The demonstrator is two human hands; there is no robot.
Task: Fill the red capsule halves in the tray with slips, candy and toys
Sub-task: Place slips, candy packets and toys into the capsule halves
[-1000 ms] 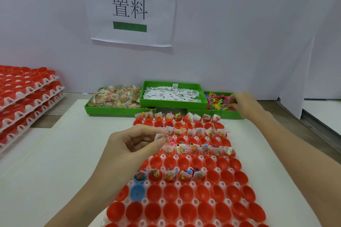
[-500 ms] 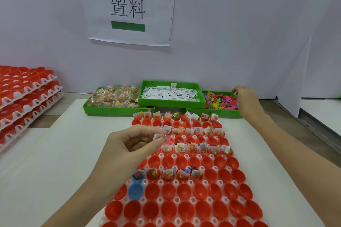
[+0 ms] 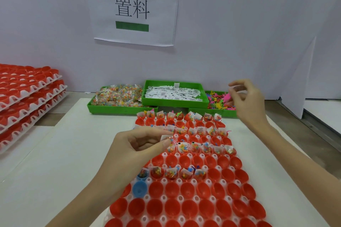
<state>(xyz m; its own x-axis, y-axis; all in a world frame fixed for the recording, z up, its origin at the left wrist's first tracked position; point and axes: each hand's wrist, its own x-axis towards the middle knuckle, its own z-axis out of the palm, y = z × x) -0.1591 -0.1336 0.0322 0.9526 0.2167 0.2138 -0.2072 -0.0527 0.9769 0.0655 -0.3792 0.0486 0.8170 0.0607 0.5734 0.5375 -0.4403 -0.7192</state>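
Observation:
A white tray (image 3: 181,197) full of red capsule halves (image 3: 189,189) lies in front of me; the far rows and one middle row hold slips, candy and toys. My left hand (image 3: 136,150) hovers over the tray's left side and pinches a white slip with a candy packet (image 3: 168,139). My right hand (image 3: 246,98) is raised above the green bin of coloured toys (image 3: 218,102) and pinches a pink toy (image 3: 227,96). Two blue halves (image 3: 139,186) sit at the tray's left edge.
A green bin of candy packets (image 3: 118,97) and a green bin of white slips (image 3: 172,92) stand behind the tray. Stacked trays of red halves (image 3: 27,94) fill the left side. A white wall with a paper sign (image 3: 132,9) closes the back.
My right hand has lifted out of the toy bin with a pink toy. My left hand has stayed over the tray with its slip and candy.

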